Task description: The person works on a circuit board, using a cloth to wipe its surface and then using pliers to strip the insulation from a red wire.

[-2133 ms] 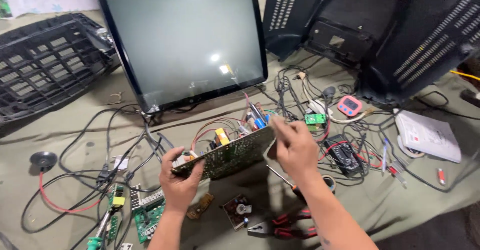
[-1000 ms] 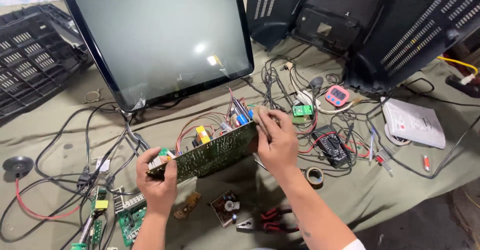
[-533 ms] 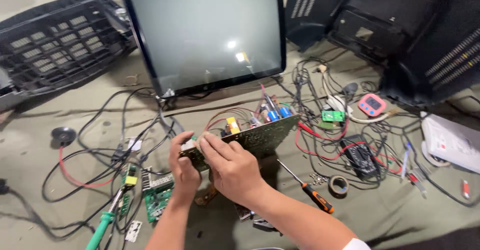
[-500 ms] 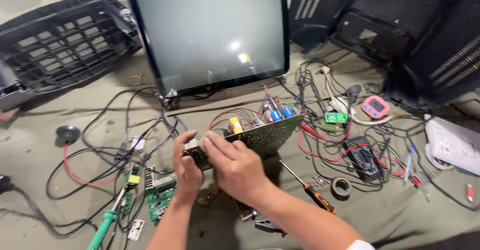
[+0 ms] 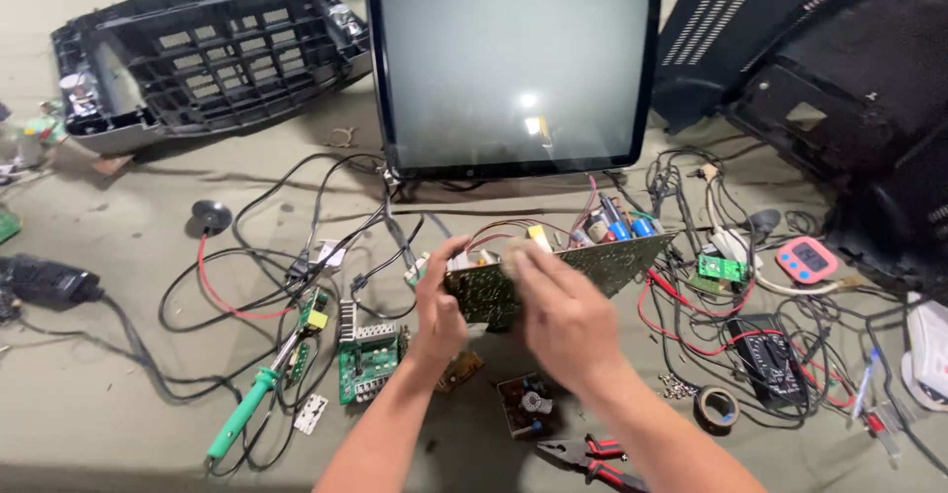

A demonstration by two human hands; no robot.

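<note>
In the head view, the left hand (image 5: 439, 305) pinches the left end of a green circuit board (image 5: 563, 274), which is held tilted up above the middle of the tabletop (image 5: 118, 394), just in front of the big screen (image 5: 513, 63). The right hand (image 5: 563, 310) lies over the board's front with its fingers curled on the top edge. A green soldering iron (image 5: 247, 409) lies near the front edge, and red pliers (image 5: 588, 453) lie by the right arm.
</note>
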